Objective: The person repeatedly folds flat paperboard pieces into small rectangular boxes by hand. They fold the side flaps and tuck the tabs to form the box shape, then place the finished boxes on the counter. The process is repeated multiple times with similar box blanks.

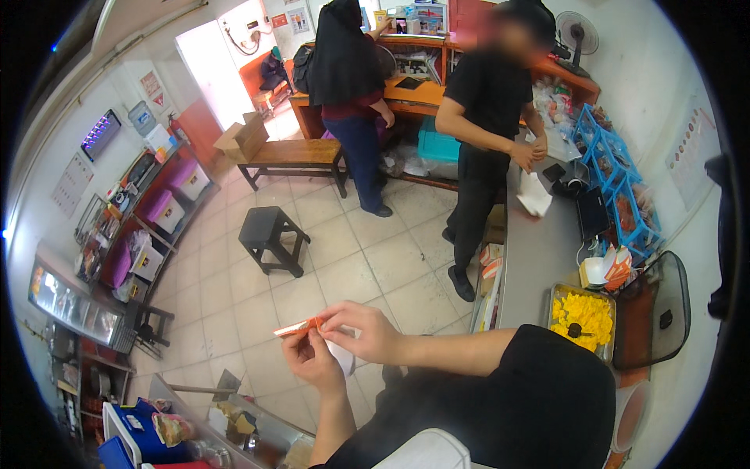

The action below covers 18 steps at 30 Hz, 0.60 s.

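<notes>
Head view — hands [344, 344] pinch orange strip [298, 327]; floor [344, 250] open.

My left hand [312, 361] and right hand [361, 332] pinching a flat orange packet [298, 327] between them, tiled floor [344, 258] below, black stool [269, 236] beyond, co-worker at the worktop [539, 250]

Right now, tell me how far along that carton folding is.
Done: some folded white-and-orange cartons already stand on the steel counter near the tray of yellow food. In hand: the left hand and right hand pinch one flat orange-and-white carton blank between their fingers; it looks still unopened. Left: shaping this one. How many blanks remain cannot be seen.
</notes>
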Available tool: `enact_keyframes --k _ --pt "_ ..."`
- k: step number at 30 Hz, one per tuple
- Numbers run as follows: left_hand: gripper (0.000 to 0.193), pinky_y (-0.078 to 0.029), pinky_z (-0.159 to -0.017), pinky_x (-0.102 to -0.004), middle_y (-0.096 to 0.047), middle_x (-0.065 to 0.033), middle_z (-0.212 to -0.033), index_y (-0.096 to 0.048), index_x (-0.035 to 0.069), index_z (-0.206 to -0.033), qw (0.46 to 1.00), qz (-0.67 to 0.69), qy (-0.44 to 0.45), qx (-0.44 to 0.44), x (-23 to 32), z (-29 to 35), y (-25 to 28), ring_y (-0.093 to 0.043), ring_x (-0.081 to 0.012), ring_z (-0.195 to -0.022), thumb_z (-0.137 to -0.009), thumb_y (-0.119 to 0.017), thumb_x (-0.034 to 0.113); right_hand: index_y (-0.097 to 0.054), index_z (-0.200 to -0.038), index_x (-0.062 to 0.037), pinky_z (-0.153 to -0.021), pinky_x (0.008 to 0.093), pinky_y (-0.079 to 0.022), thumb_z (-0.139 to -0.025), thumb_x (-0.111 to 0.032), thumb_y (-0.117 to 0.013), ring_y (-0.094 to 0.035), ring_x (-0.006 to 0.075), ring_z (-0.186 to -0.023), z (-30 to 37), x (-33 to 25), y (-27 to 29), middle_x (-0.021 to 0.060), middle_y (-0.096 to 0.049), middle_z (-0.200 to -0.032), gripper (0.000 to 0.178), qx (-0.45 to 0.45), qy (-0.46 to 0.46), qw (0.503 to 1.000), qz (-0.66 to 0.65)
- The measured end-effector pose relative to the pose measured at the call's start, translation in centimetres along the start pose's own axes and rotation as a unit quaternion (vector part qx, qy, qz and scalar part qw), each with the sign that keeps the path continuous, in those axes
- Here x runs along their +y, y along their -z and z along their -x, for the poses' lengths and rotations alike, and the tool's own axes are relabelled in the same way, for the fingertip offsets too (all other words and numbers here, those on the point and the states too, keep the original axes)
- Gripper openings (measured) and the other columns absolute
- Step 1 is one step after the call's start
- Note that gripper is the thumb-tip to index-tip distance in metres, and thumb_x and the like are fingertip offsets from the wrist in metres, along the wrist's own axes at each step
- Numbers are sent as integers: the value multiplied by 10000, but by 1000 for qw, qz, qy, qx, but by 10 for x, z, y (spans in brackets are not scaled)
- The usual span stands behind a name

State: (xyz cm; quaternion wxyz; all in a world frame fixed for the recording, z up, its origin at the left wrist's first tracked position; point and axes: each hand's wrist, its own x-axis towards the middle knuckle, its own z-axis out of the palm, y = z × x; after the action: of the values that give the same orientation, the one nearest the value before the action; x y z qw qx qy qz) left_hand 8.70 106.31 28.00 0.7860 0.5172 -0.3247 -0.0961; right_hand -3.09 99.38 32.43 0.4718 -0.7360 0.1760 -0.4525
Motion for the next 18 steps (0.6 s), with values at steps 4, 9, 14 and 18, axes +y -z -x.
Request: enact_keyframes --k 4,9,14,18 --pt "144 -571 -950 -330 -657 -152 -1207 -633 -47 -1152 997 18 1 -74 10 -8 -2 -683 -210 -1106 -1015 -603 -80 -751 -987 -22 -884 337 -581 -945 -88 -749 -729 260 -1014 -17 -7 12 128 -715 -1219 79 25 16 1000 -2" --pt "214 -540 -1028 -363 -601 -211 -1396 -667 -68 -1213 991 10 37 -130 28 -5 -15 -641 -244 -1231 -1019 -578 -56 -753 -986 -19 -897 348 -584 -935 -74 -752 -730 271 -1058 -16 -5 18 128 -708 -1262 75 58 25 998 -5" --pt "352 -441 -1147 -457 -607 -179 -1361 -577 -44 -1355 968 164 143 -126 30 9 -33 -533 -283 -1377 -1036 -540 101 -734 -1074 -21 -937 367 -574 -933 -65 -750 -715 301 -1093 -9 0 19 152 -687 -1292 149 105 57 989 82" --pt "460 -388 -1156 -446 -563 -203 -1457 -503 -16 -1423 870 348 259 -232 15 -8 -31 -525 -296 -1379 -1036 -555 227 -650 -1257 -25 -926 381 -570 -992 -93 -676 -705 334 -1102 -16 16 29 171 -676 -1292 275 245 60 954 161"
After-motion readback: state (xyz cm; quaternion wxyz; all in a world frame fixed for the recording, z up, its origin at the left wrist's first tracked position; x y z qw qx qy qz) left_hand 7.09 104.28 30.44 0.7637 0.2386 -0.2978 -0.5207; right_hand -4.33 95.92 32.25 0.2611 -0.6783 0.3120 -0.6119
